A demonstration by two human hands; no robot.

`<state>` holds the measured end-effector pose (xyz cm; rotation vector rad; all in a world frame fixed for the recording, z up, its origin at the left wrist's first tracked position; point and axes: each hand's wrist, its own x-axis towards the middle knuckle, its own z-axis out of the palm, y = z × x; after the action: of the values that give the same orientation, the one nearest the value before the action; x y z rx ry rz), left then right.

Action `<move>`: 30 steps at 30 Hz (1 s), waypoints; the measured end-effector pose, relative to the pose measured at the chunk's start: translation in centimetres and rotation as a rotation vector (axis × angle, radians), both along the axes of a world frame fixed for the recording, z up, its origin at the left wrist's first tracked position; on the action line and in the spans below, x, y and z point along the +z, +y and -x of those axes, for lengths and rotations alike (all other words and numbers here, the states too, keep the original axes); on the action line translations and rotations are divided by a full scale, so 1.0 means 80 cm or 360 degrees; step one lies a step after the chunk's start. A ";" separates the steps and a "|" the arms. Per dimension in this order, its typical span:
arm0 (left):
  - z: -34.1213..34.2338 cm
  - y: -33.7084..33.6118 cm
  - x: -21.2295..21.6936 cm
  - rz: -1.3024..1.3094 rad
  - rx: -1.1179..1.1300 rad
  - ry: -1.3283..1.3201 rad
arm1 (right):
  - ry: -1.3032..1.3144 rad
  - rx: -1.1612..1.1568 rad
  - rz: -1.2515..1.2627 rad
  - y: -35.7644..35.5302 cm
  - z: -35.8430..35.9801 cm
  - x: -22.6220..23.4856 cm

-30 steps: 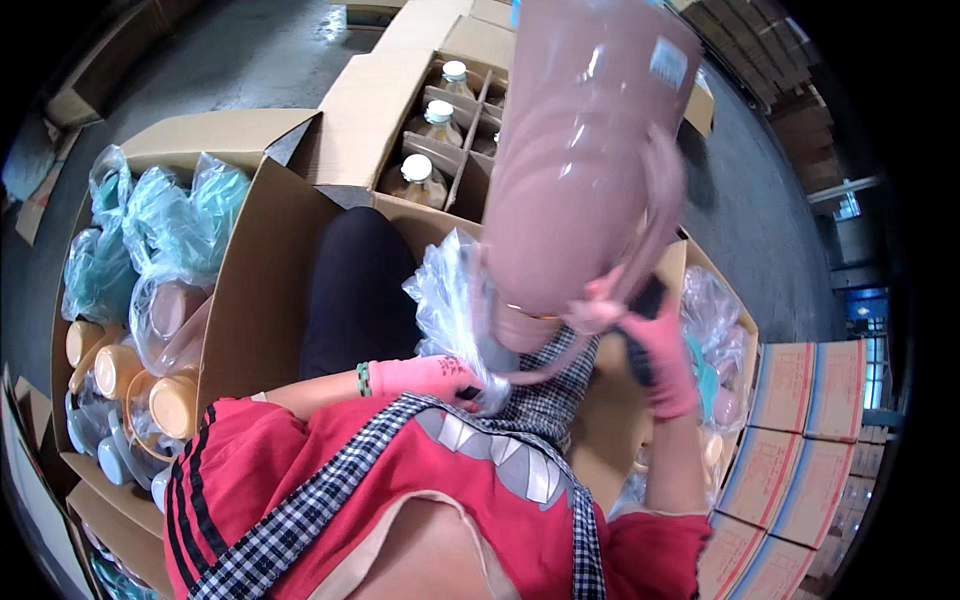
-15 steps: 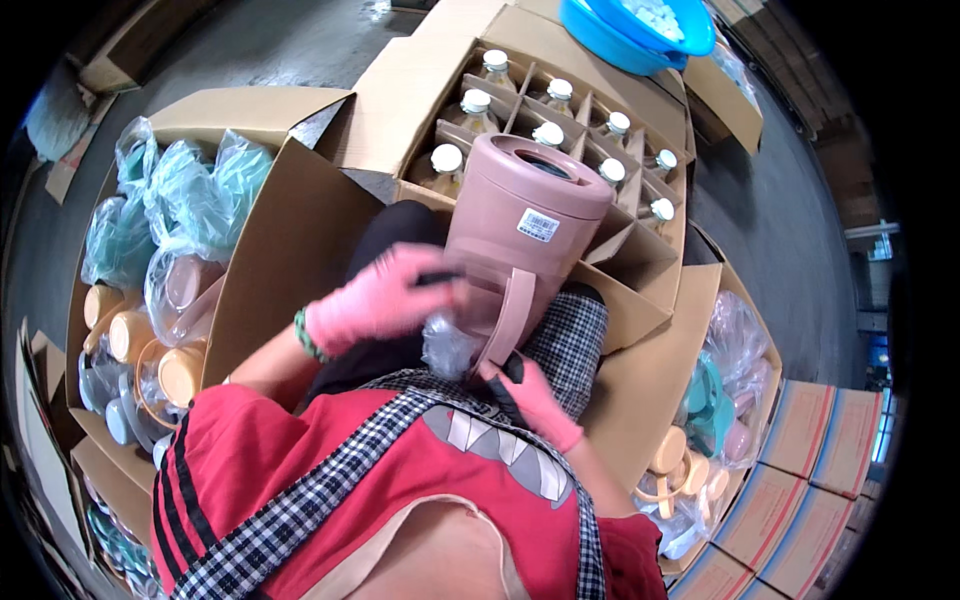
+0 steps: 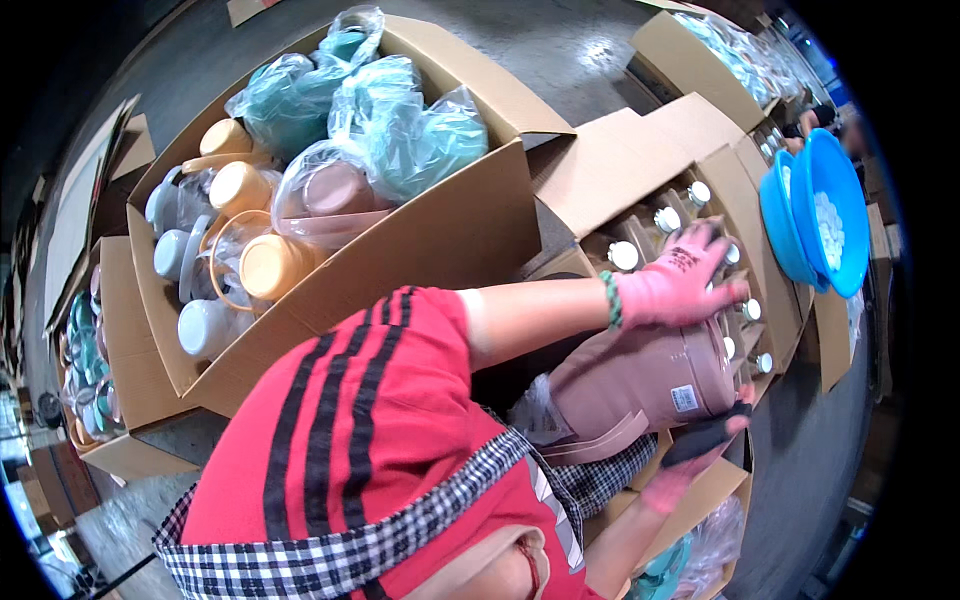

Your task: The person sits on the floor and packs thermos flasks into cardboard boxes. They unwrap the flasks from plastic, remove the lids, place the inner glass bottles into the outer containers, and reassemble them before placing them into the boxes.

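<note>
A pink lidded jug (image 3: 640, 385) lies tilted across my lap, its top toward the right. It has a curved side handle (image 3: 595, 442) and a white label (image 3: 684, 398) near the rim. Crumpled clear plastic (image 3: 540, 412) is at its base. My left hand (image 3: 680, 278), in a pink glove, reaches over the jug's far side, fingers spread toward the capped bottles; whether it touches the jug I cannot tell. My right hand (image 3: 695, 445), in a pink and black glove, holds the jug's near side by the rim. The jug's opening is hidden from this angle.
Beyond the jug stands a divided carton (image 3: 790, 345) of white-capped bottles. Blue basins (image 3: 840, 215) with small white pieces sit behind it. At left, a large carton (image 3: 450, 235) holds bagged teal, pink and orange items. Another open carton (image 3: 125, 340) stands farther left.
The view has turned, so the jug now lies farther right in it and more sideways. My left hand has moved from its base to the far upper side, my right hand from handle to rim.
</note>
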<state>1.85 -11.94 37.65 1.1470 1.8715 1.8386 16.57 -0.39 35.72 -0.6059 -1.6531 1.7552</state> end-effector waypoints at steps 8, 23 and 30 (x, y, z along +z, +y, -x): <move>-0.062 0.055 -0.036 -0.0787 0.0053 -0.0509 | 0.0024 0.0119 -0.0242 0.022 0.014 -0.016; -0.055 -0.004 0.008 -0.0263 0.0243 0.0898 | 0.0218 0.0357 0.0601 0.064 0.007 -0.029; -0.048 0.002 -0.006 -0.0054 0.0203 0.0741 | 0.0127 0.0417 0.1079 0.136 -0.004 -0.081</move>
<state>5.68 -11.81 37.19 1.6137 2.2068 1.7841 16.85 10.50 29.22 -0.6147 -1.0936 2.5188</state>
